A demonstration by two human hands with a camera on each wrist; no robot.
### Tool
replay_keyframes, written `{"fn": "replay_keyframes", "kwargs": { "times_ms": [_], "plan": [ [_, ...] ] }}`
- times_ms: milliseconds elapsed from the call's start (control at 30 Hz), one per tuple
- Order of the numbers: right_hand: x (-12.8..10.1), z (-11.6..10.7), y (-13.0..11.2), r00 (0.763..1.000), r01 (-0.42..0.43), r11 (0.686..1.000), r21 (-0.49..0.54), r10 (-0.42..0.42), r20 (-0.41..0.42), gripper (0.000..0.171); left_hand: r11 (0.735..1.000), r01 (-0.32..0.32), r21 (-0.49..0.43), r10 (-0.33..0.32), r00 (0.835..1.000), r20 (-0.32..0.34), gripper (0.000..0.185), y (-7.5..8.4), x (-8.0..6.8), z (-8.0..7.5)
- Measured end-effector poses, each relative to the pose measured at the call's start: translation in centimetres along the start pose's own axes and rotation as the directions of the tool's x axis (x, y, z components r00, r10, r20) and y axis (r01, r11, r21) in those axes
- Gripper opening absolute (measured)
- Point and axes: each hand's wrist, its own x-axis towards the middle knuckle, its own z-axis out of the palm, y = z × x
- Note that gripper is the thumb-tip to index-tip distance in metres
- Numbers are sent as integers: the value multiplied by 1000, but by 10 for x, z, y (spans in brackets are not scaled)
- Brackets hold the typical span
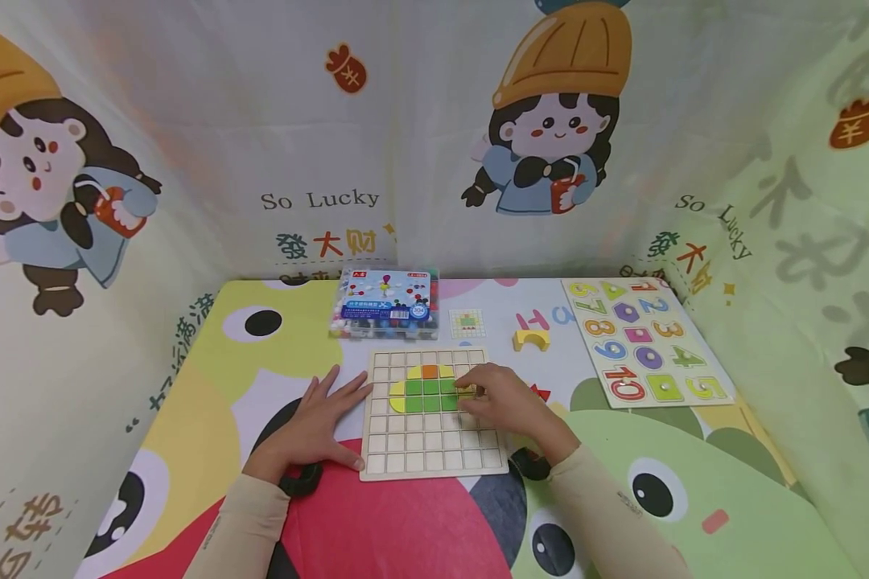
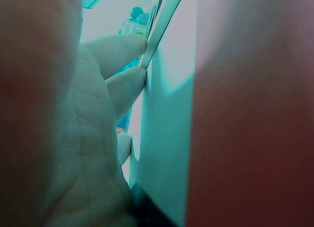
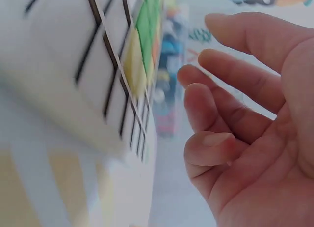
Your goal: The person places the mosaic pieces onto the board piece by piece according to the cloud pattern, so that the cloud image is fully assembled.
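Note:
A square wooden grid board (image 1: 434, 463) lies on the table between the two hands. In its cells are several green tiles (image 1: 431, 388), an orange tile (image 1: 430, 371) and rounded yellow pieces (image 1: 397, 397). My left hand (image 1: 315, 426) has its fingers spread, with fingertips and thumb at the board's left edge; the left wrist view shows two fingertips (image 2: 132, 84) against that edge. Over the right side of the tile pattern hovers my right hand (image 1: 507, 402), its fingers loosely bent. Nothing shows between those fingers (image 3: 235, 74) in the right wrist view.
Behind the board stand a clear plastic box (image 1: 387, 301) with a blue label and a small pattern card (image 1: 467, 323). A yellow arch block (image 1: 532, 339) and a red spiky piece (image 1: 540, 392) lie to the right, before a number puzzle board (image 1: 648, 342). Printed cloth walls (image 1: 434, 121) enclose the table.

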Motion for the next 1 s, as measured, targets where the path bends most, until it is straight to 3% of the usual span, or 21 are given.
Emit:
{"fn": "replay_keyframes", "kwargs": {
  "times_ms": [200, 367, 667, 1000],
  "plan": [
    [-26, -17, 24, 995, -13, 1000, 20, 15, -101, 28, 1000, -2, 5, 2, 1000, -1, 124, 1, 0, 0],
    [-49, -22, 45, 992, -21, 1000, 12, 22, -124, 24, 1000, 0, 4, 0, 1000, -2, 124, 1, 0, 0],
    [-81, -26, 67, 997, 70, 996, 56, -71, 26, 25, 1000, 6, 1, -6, 1000, -2, 124, 2, 0, 1],
    [-89, -23, 79, 966, 200, 969, 146, -220, 134, 27, 1000, 5, 7, -5, 1000, 0, 124, 0, 0, 2]
  ]
}}
